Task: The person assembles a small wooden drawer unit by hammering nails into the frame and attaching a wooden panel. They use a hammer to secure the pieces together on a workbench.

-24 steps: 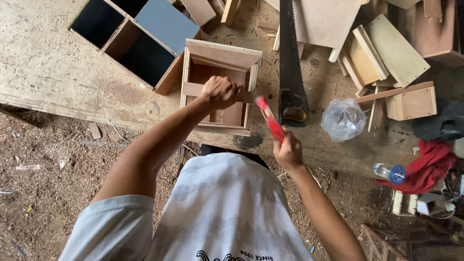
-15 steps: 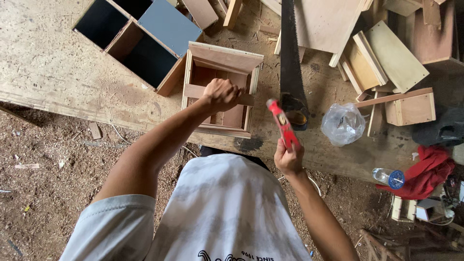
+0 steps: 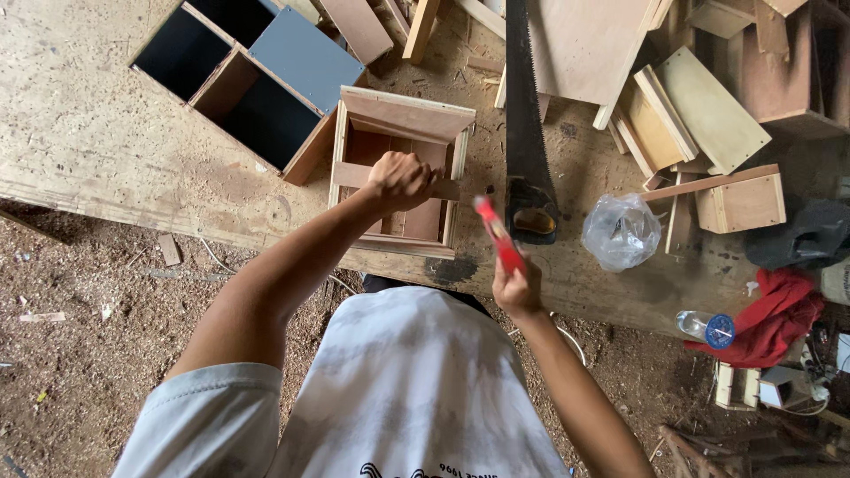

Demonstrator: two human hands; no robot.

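Left hand (image 3: 403,180): closed in a fist on the cross slat of the open wooden box (image 3: 400,173).
Right hand (image 3: 516,288): wrapped around a red-handled tool (image 3: 498,234), raised just right of the box.
Box: lying on the tabletop (image 3: 97,150), near its front edge.
Handsaw (image 3: 526,124): flat on the tabletop beside the box.
Plastic bag (image 3: 621,231): right of the saw handle.

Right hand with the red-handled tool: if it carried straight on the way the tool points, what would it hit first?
Probably the wooden box: the right hand aims the red-handled tool up and left at its near right corner, beside the left hand. Height above the bench is unclear.
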